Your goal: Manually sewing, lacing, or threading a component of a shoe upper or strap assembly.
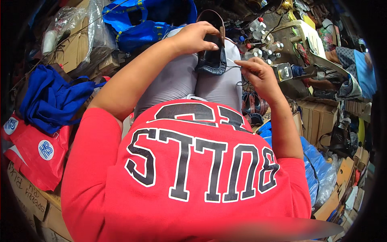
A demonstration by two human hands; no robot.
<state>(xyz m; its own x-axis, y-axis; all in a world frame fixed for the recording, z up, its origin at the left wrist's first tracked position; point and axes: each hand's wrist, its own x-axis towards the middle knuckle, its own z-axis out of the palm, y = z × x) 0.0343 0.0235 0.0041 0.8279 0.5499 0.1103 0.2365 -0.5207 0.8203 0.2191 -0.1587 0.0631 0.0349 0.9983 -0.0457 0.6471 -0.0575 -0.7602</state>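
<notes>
A dark shoe point(212, 61) with a gathered, stitched toe and a brown rim rests across my grey-trousered thighs, its toe toward me. My left hand point(196, 38) grips its side, with the thumb over the opening. Just right of the toe, my right hand point(259, 74) is closed in a pinch on a dark thread point(233, 66) that runs to the shoe. A loose end of thread dangles below those fingers. Close to the fingertips is a thin pale sliver, too small to name.
Blue bags point(149, 20) lie beyond my knees; a blue cloth point(52, 97) and a red plastic bag point(40, 155) are at left. Several small bottles point(262, 44) stand right of the shoe, near a pale plastic chair point(300, 30). Another person's leg point(332, 56) shows far right.
</notes>
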